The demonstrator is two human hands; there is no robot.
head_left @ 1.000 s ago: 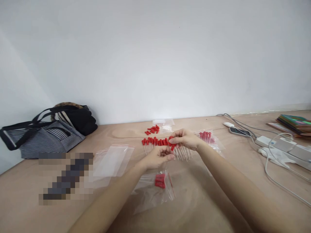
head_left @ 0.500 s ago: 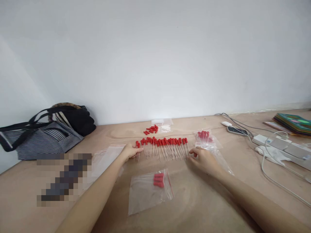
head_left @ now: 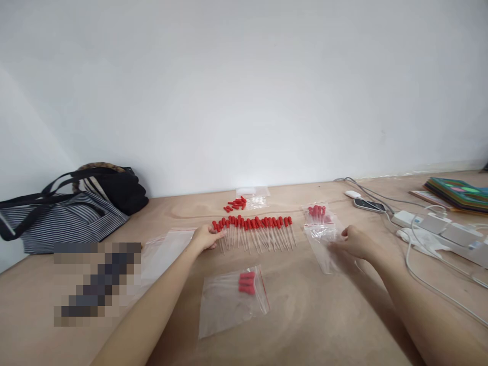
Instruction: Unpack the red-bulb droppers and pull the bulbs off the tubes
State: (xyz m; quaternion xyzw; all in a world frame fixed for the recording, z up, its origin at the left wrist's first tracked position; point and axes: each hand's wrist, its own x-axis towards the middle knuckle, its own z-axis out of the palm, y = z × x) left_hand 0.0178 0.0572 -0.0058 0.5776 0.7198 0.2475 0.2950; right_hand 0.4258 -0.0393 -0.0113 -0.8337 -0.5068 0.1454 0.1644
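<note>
A row of several glass droppers with red rubber bulbs (head_left: 254,231) lies across the middle of the wooden table (head_left: 305,325). My left hand (head_left: 206,237) rests at the row's left end, fingers curled on the leftmost dropper. My right hand (head_left: 354,241) is closed on the edge of a clear zip bag (head_left: 324,244) lying to the right of the row. Behind that bag lies another bag with red-bulb droppers (head_left: 319,214). A closed zip bag holding droppers (head_left: 232,300) lies in front, between my arms.
Loose red bulbs (head_left: 235,204) and a small bag (head_left: 253,194) lie at the back. Empty zip bags (head_left: 163,249) are at left, beside a striped bag (head_left: 64,216). At right are a phone (head_left: 368,205), a power strip with cables (head_left: 430,226) and books (head_left: 459,193).
Both hands left the centre of the row and moved apart. The left settled at the row's left end; the right slid rightwards and closed on the clear zip bag.
</note>
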